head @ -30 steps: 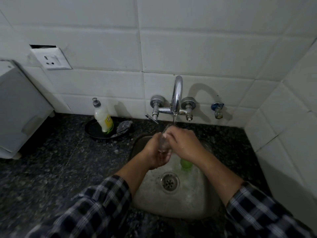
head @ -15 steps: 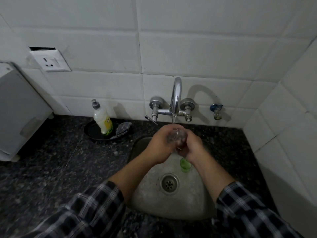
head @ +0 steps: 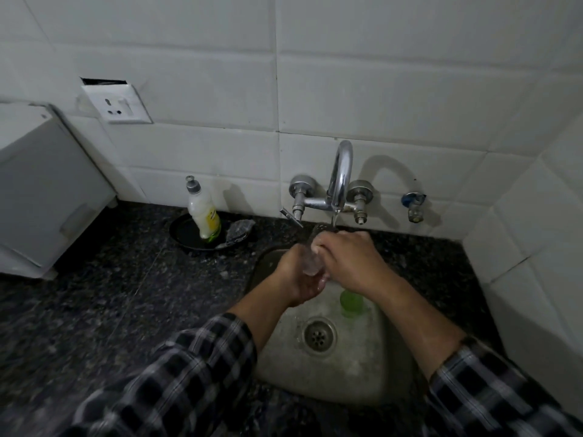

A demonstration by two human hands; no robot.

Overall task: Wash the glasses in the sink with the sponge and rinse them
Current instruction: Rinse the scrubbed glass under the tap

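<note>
We work over the steel sink [head: 318, 383] with both forearms extended from checked sleeves [head: 195, 367].

**Position.** A green glass [head: 350, 302] stands in the basin just beyond the drain [head: 318, 335], under the right wrist. Above it, the hands are together on one clear glass [head: 310, 263]. The left hand [head: 298, 280] grips its lower part from beneath. The right hand [head: 350, 263] curls over its upper part. We cannot tell whether a sponge lies under the right palm. A thin stream falls from the faucet spout [head: 340, 178] onto the fingers.

**Hazards.**
- In our judgement, wet or soapy glass can slip from the grip. A fall would strike the green glass directly below and could chip both.
- Raising the clear glass toward the spout risks a knock against the metal.
- A stream that lands on the knuckles instead of the glass may leave soap on it.

**Change.** Half a second earlier, the left hand covered the glass from the left, close beneath the spout. The right hand now lies on top, and the left has dropped below. The green glass has not moved.
</note>
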